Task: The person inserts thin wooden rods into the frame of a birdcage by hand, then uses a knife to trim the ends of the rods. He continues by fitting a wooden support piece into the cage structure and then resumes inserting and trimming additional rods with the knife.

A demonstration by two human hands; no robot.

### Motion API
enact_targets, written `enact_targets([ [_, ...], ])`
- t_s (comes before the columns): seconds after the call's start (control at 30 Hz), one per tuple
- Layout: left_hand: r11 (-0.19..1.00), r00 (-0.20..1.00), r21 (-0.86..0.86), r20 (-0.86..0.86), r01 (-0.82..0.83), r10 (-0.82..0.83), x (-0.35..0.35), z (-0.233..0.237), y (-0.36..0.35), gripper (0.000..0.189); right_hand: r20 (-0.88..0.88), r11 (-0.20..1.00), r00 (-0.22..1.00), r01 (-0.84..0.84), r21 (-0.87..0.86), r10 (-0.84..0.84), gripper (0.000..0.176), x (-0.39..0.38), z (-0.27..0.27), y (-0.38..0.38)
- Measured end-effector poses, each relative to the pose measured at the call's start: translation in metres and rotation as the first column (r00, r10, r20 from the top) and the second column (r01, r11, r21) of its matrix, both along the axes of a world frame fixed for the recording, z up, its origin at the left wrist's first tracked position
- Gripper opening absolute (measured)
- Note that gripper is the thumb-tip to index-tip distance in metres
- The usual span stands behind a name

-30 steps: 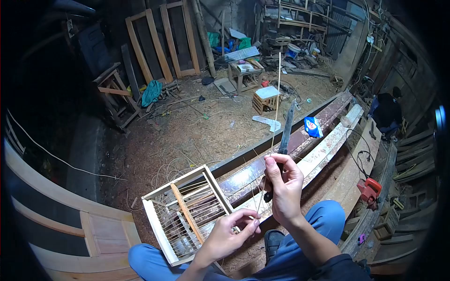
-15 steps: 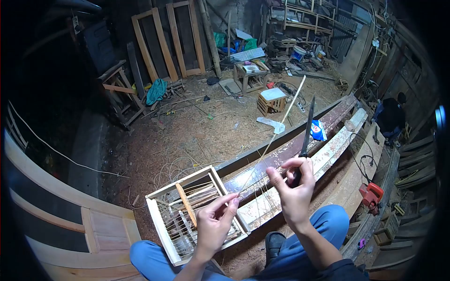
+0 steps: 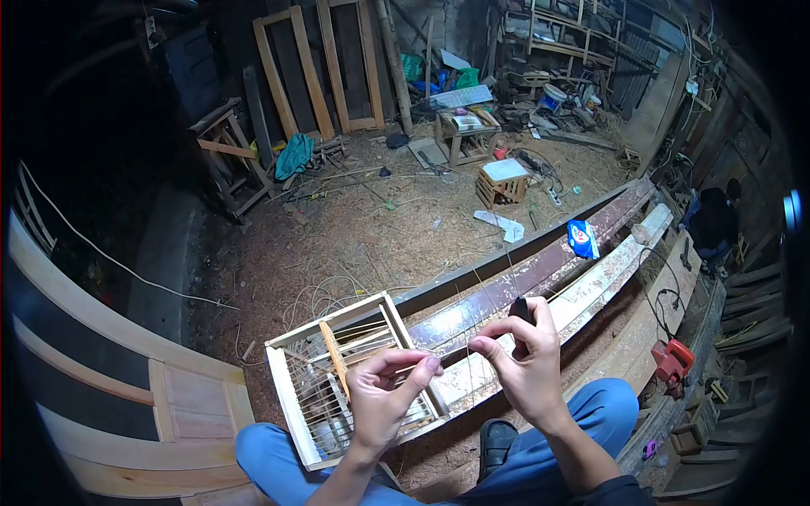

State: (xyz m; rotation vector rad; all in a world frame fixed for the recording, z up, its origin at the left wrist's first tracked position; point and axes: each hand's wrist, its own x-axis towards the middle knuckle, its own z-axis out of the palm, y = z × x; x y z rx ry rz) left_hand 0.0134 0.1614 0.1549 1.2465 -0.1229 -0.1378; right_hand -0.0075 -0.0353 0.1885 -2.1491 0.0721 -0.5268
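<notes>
My left hand is closed in a pinch above the slatted wooden frame, thumb against forefinger, on the end of a thin wooden strip that is hard to make out now. Close by on the right, my right hand is wrapped round a knife, its black handle end showing above the fingers. The blade cannot be made out now. Under the left hand, the box-like wooden frame with thin rods across it rests tilted by my knees. An orange-brown wood piece lies over its rods.
Long boards run from my knees to the far right, scattered with shavings. On them lies a blue packet. A red power tool with a cord sits at the right. A small slatted stool stands ahead; a panelled wooden piece is at left.
The knife has swung, so its blade no longer stands up in view. The long pale strip no longer rises toward the upper right. My right hand has come slightly nearer the left.
</notes>
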Motion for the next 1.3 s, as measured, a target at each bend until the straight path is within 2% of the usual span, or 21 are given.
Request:
enact_targets([
  [0.03, 0.998, 0.999, -0.069, 0.047, -0.005, 0.008, 0.001, -0.001, 0.000, 0.018, 0.001, 1.000, 1.000, 0.000, 0.000, 0.000, 0.018, 0.000, -0.001, -0.001],
  [0.1, 0.997, 0.999, -0.077, 0.048, -0.006, 0.009, -0.001, 0.004, 0.000, 0.017, -0.050, 0.991, 0.999, 0.002, 0.131, 0.005, 0.018, 0.002, -0.005, -0.002],
  [0.17, 0.987, 0.996, -0.157, 0.087, 0.019, -0.006, -0.003, 0.005, -0.001, 0.014, -0.029, 0.987, 0.999, -0.019, 0.158, 0.024, 0.017, 0.003, -0.010, -0.004],
  [0.2, 0.987, 0.996, -0.158, 0.087, 0.018, -0.004, -0.004, 0.004, -0.003, 0.014, -0.008, 0.982, 0.999, -0.039, 0.185, 0.041, 0.017, 0.003, -0.011, -0.004],
  [0.27, 0.996, 0.976, -0.086, 0.213, -0.018, 0.036, -0.006, 0.001, -0.004, 0.012, -0.043, 0.983, 0.997, -0.055, 0.175, 0.064, 0.017, 0.001, -0.011, -0.004],
  [0.37, 0.991, 0.956, -0.130, 0.284, -0.042, 0.078, -0.006, -0.002, -0.005, 0.012, -0.083, 0.983, 0.992, -0.082, 0.164, 0.097, 0.018, 0.001, -0.016, -0.003],
  [0.4, 0.991, 0.955, -0.130, 0.285, -0.042, 0.078, -0.006, -0.003, -0.004, 0.012, -0.085, 0.979, 0.987, -0.120, 0.166, 0.136, 0.019, 0.001, -0.021, -0.004],
  [0.47, 0.995, 0.914, -0.070, 0.394, -0.076, 0.098, -0.006, -0.006, -0.003, 0.012, -0.107, 0.968, 0.974, -0.179, 0.176, 0.200, 0.019, 0.000, -0.021, -0.004],
  [0.6, 0.986, 0.950, -0.142, 0.288, -0.084, 0.122, -0.009, -0.001, -0.005, 0.013, -0.172, 0.948, 0.940, -0.265, 0.175, 0.294, 0.020, -0.002, -0.020, -0.003],
  [0.67, 0.993, 0.931, 0.012, 0.349, -0.119, 0.108, -0.004, -0.005, -0.005, 0.011, -0.168, 0.945, 0.938, -0.273, 0.179, 0.303, 0.020, -0.002, -0.023, -0.004],
  [0.83, 0.993, 0.927, 0.065, 0.370, -0.095, 0.064, -0.004, -0.002, -0.014, 0.010, -0.166, 0.928, 0.920, -0.326, 0.181, 0.356, 0.020, -0.002, -0.019, -0.002],
  [0.9, 0.995, 0.951, -0.087, 0.300, -0.053, 0.077, -0.006, 0.005, -0.016, 0.009, 0.055, 0.949, 0.962, -0.274, 0.153, 0.269, 0.022, -0.001, -0.011, 0.004],
  [0.97, 0.995, 0.954, -0.099, 0.294, -0.033, 0.061, -0.006, 0.004, -0.014, 0.009, 0.028, 0.971, 0.981, -0.196, 0.137, 0.194, 0.031, -0.004, -0.005, 0.003],
  [1.07, 0.989, 0.969, -0.149, 0.245, 0.014, 0.023, -0.006, -0.002, -0.011, 0.011, 0.278, 0.946, 0.939, -0.259, 0.195, 0.200, 0.044, -0.003, -0.016, 0.000],
  [1.1, 0.981, 0.979, -0.188, 0.205, 0.040, 0.000, -0.006, -0.004, -0.010, 0.013, 0.278, 0.946, 0.939, -0.259, 0.194, 0.200, 0.044, -0.005, -0.011, 0.000],
  [1.17, 0.982, 0.979, -0.179, 0.201, 0.064, -0.027, -0.006, -0.005, -0.007, 0.016, 0.143, 0.953, 0.957, -0.271, 0.133, 0.252, 0.042, -0.012, 0.002, 0.000],
  [1.2, 0.982, 0.979, -0.168, 0.196, 0.088, -0.054, -0.007, -0.006, -0.006, 0.019, 0.209, 0.955, 0.932, -0.295, -0.037, 0.296, 0.039, -0.009, 0.000, -0.002],
  [1.23, 0.982, 0.979, -0.168, 0.194, 0.089, -0.055, -0.007, -0.008, -0.007, 0.019, 0.334, 0.940, 0.878, -0.320, -0.122, 0.342, 0.037, 0.001, -0.004, 0.000],
  [1.3, 0.958, 0.980, -0.274, 0.198, 0.087, -0.032, -0.008, -0.014, -0.012, 0.022, 0.248, 0.902, 0.883, -0.327, -0.281, 0.398, 0.039, -0.002, -0.002, -0.004],
])
